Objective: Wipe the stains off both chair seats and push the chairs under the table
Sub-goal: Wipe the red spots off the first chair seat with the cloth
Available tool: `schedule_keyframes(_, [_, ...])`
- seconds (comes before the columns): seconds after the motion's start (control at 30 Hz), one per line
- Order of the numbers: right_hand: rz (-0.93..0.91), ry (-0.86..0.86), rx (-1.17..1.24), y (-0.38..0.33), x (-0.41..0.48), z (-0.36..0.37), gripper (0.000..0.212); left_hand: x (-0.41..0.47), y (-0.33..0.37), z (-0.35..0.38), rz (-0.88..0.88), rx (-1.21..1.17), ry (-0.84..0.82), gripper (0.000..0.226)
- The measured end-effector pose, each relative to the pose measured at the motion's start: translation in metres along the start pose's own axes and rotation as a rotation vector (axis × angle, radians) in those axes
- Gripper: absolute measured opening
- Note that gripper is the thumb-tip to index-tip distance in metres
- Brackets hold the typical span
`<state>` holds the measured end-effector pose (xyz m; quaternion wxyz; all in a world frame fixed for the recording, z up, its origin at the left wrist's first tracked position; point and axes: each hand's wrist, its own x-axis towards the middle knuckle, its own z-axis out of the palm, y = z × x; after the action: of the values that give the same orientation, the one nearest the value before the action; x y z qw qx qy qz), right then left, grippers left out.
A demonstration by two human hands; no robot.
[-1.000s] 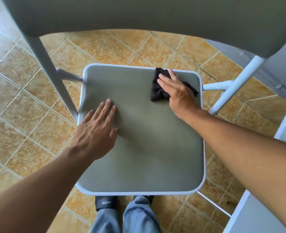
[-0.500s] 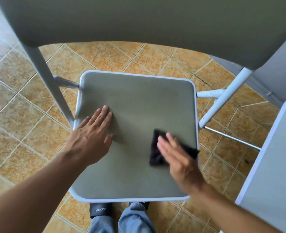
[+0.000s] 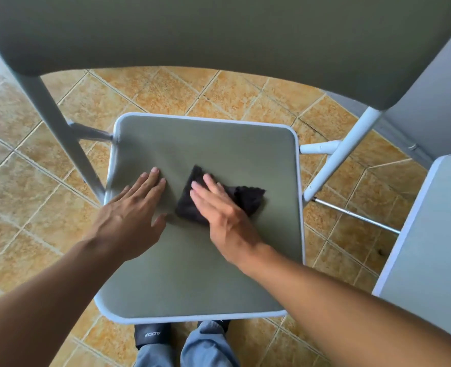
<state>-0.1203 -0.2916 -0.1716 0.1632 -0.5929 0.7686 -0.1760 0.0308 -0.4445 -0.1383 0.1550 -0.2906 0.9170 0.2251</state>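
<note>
A chair with a grey-green padded seat (image 3: 219, 144) and white frame stands below me, its backrest (image 3: 219, 30) filling the top of the view. A black cloth (image 3: 248, 198) lies near the middle of the seat. My right hand (image 3: 219, 210) presses flat on the cloth, fingers straight and together. My left hand (image 3: 131, 215) rests flat on the seat's left side, just left of the cloth, holding nothing. I see no stain on the visible seat surface.
A white table edge (image 3: 428, 234) juts in at the right, close to the chair's right side. The chair's white leg (image 3: 338, 154) and a metal crossbar (image 3: 356, 215) sit between them. Orange tiled floor (image 3: 33, 181) surrounds the chair. My feet (image 3: 152, 337) stand at the seat's front edge.
My right hand slid the cloth from the seat's far right corner toward the front right, then left to the seat's middle. My left hand stayed flat on the left side.
</note>
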Motion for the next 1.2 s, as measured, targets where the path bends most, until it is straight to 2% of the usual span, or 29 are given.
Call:
schedule_keyframes(0.1, [-0.197,-0.158,-0.024,-0.001,-0.067,-0.019,0.048,0.000,-0.001,-0.001,0.011,-0.020,-0.004,0.075])
schedule_keyframes(0.2, [-0.229,-0.158,-0.167,0.039,-0.054,-0.042,0.048,-0.001,-0.001,-0.001,0.009,-0.032,0.009,0.073])
schedule_keyframes(0.3, [0.055,-0.018,-0.213,0.100,0.009,-0.054,0.049,0.000,0.000,-0.002,0.006,-0.038,0.013,0.073])
schedule_keyframes(0.37, [0.308,0.038,-0.196,0.129,0.051,-0.068,0.062,0.000,0.000,-0.001,0.004,-0.043,0.007,0.073])
schedule_keyframes(0.47, [0.524,0.062,-0.151,0.134,0.077,-0.073,0.070,0.001,-0.001,-0.001,0.001,-0.066,-0.009,0.073])
schedule_keyframes(0.57, [0.462,0.118,-0.143,0.105,0.039,-0.055,0.067,0.002,-0.002,-0.001,-0.005,-0.100,-0.017,0.073])
schedule_keyframes(0.67, [0.370,0.104,-0.099,0.051,-0.045,-0.031,0.059,0.003,-0.003,-0.001,-0.003,-0.105,-0.030,0.073])
schedule_keyframes(0.8, [0.107,-0.057,-0.026,-0.031,-0.155,-0.022,0.049,0.003,-0.005,-0.002,0.013,-0.107,-0.029,0.074])
schedule_keyframes(0.87, [-0.022,-0.165,-0.037,-0.031,-0.172,-0.029,0.051,0.002,-0.006,-0.002,0.018,-0.105,-0.026,0.074])
schedule_keyframes(0.97, [-0.061,-0.126,-0.101,0.016,-0.127,-0.040,0.049,0.002,-0.005,-0.002,0.026,-0.104,-0.008,0.073])
schedule_keyframes(1.07, [0.156,0.031,-0.173,0.081,-0.041,-0.052,0.047,0.001,-0.003,-0.002,0.022,-0.112,0.012,0.072])
schedule_keyframes(1.2, [0.372,-0.005,-0.233,0.118,0.037,-0.069,0.064,0.001,-0.005,-0.001,0.033,-0.097,0.002,0.075])
